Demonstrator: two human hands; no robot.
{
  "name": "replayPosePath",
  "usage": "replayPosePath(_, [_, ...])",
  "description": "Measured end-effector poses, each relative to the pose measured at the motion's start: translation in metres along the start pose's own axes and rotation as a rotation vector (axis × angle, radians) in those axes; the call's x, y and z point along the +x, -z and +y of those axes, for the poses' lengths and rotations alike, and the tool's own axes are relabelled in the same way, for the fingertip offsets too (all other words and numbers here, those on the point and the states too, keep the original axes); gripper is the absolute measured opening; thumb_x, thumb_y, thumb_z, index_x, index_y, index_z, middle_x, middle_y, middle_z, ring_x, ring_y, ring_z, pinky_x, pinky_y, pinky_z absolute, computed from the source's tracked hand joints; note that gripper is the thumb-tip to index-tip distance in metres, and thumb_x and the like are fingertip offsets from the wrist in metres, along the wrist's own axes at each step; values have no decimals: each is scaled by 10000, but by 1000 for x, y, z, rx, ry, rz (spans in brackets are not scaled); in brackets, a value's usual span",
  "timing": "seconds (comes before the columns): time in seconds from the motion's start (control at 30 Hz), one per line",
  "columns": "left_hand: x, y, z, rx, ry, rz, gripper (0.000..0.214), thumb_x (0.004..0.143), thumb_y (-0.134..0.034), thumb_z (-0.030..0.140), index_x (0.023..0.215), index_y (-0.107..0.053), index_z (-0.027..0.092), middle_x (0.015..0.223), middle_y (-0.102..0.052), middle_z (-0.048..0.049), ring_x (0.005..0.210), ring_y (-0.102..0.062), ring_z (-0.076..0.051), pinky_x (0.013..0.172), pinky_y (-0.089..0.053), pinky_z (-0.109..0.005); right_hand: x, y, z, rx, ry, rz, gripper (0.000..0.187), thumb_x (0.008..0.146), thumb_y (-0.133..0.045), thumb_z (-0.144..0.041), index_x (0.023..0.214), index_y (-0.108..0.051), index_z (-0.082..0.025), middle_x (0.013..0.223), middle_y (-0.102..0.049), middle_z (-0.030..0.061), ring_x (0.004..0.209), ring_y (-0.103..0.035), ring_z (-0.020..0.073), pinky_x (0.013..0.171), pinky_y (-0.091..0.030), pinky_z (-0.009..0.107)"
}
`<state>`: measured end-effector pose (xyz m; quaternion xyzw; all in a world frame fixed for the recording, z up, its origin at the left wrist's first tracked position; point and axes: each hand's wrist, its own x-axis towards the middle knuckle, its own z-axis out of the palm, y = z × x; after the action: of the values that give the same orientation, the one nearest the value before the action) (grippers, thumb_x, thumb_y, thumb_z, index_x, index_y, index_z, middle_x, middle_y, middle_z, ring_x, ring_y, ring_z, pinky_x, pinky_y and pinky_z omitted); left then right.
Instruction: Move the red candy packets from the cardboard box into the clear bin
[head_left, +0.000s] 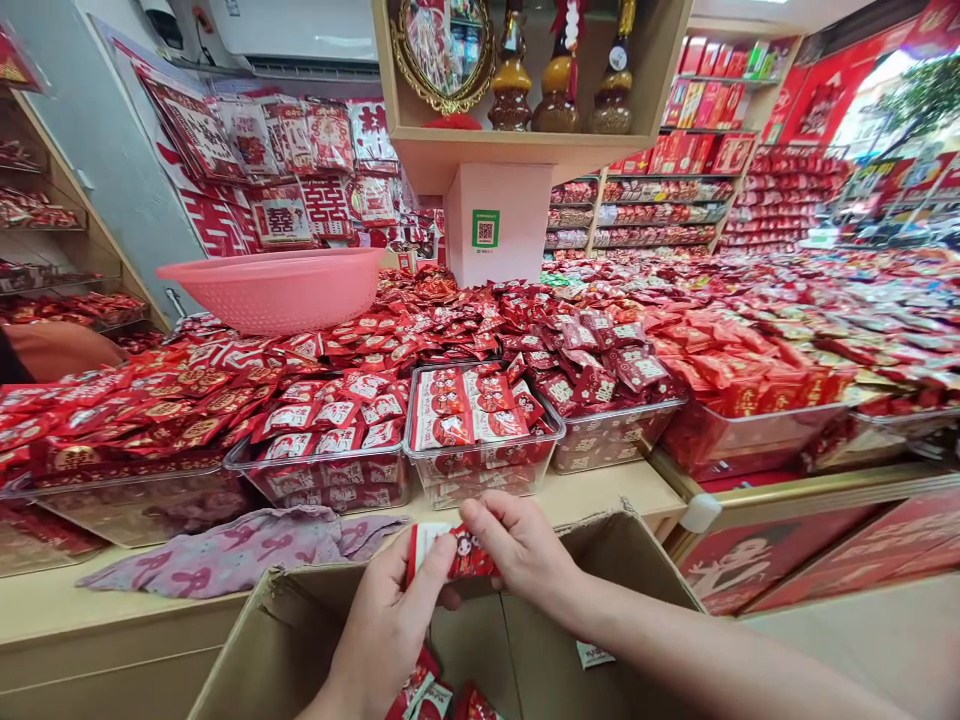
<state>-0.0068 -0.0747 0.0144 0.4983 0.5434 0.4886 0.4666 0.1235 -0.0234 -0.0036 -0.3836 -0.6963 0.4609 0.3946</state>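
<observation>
Both my hands hold a small stack of red and white candy packets [452,551] above an open cardboard box [255,640]. My left hand [390,620] grips the stack from the left, fingers closed round it. My right hand [517,545] pinches its right end. More red packets [431,695] lie at the bottom of the box. Just beyond my hands stands a clear plastic bin [480,465] filled with the same kind of packets in neat rows.
Several clear bins of red sweets line the counter edge. A pink plastic basket [281,285] sits on the piles behind. A purple cloth [240,545] lies on the wooden ledge at left. Shelves of red goods fill the back, and a pink pillar [499,220] stands in the middle.
</observation>
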Motion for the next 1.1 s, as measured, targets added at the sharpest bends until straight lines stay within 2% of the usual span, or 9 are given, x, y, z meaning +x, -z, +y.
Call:
replayPosePath(0.17, [3, 5, -1, 95, -106, 85, 307, 710, -526, 482, 644, -570, 186, 508, -472, 51, 484, -450, -104, 431, -414, -177, -6, -8, -4, -226, 269, 24, 391, 837, -314, -428, 542, -304, -172, 493, -322, -37, 454, -287, 62, 433, -230, 197])
replayPosePath(0.33, [6, 2, 2, 140, -37, 164, 410, 690, -441, 598, 556, -478, 213, 439, -378, 72, 368, -407, -98, 355, -421, -206, -7, -6, -12, -286, 259, 99, 388, 850, -261, -412, 544, -288, -175, 489, -314, -34, 445, -284, 65, 438, -229, 202])
replayPosePath(0.43, [7, 5, 3, 231, -28, 145, 413, 701, -406, 607, 574, -475, 220, 424, -383, 73, 332, -421, -104, 321, -398, -207, -6, 3, -14, -297, 238, 4, 391, 836, -292, -427, 544, -330, -170, 495, -346, -33, 462, -302, 67, 441, -239, 192])
replayPosePath(0.57, [6, 9, 1, 334, -110, 105, 381, 730, -421, 552, 561, -480, 216, 457, -461, 53, 374, -462, -110, 371, -412, -206, -10, 15, -22, -375, 150, -238, 306, 806, -405, -362, 591, -462, -152, 533, -441, -25, 486, -346, 63, 451, -259, 174])
replayPosePath(0.7, [4, 9, 8, 320, -122, 124, 366, 761, -378, 533, 685, -543, 215, 391, -440, 68, 326, -440, -111, 333, -374, -198, -12, 25, -37, -448, 160, -273, 284, 808, -415, -310, 607, -525, -142, 546, -480, -15, 493, -371, 65, 470, -278, 172])
replayPosePath(0.8, [11, 23, 13, 369, -154, 245, 372, 777, -347, 519, 832, -559, 218, 382, -452, 79, 293, -434, -109, 317, -350, -192, -5, 46, -44, -475, 172, -129, 326, 821, -388, -332, 610, -548, -140, 542, -484, -9, 501, -392, 75, 473, -290, 175])
replayPosePath(0.9, [29, 51, 9, 565, -221, 283, 341, 760, -394, 498, 817, -579, 218, 417, -514, 65, 337, -496, -121, 380, -388, -199, 10, 81, -44, -582, 128, 187, 374, 824, -361, -396, 631, -553, -140, 525, -473, -1, 505, -400, 95, 477, -297, 192])
replayPosePath(0.97, [41, 68, 1, 620, -163, 291, 315, 764, -395, 479, 769, -569, 217, 445, -549, 56, 364, -538, -130, 406, -403, -203, 24, 105, -40, -705, 93, 351, 394, 806, -373, -442, 609, -542, -147, 492, -459, -1, 487, -388, 105, 470, -283, 207])
replayPosePath(1.1, [56, 84, -13, 652, -65, 225, 312, 769, -390, 476, 694, -534, 209, 485, -580, 40, 422, -587, -149, 428, -412, -207, 46, 127, -33, -896, 65, 431, 422, 808, -352, -452, 552, -526, -165, 467, -484, 8, 456, -395, 113, 478, -269, 224])
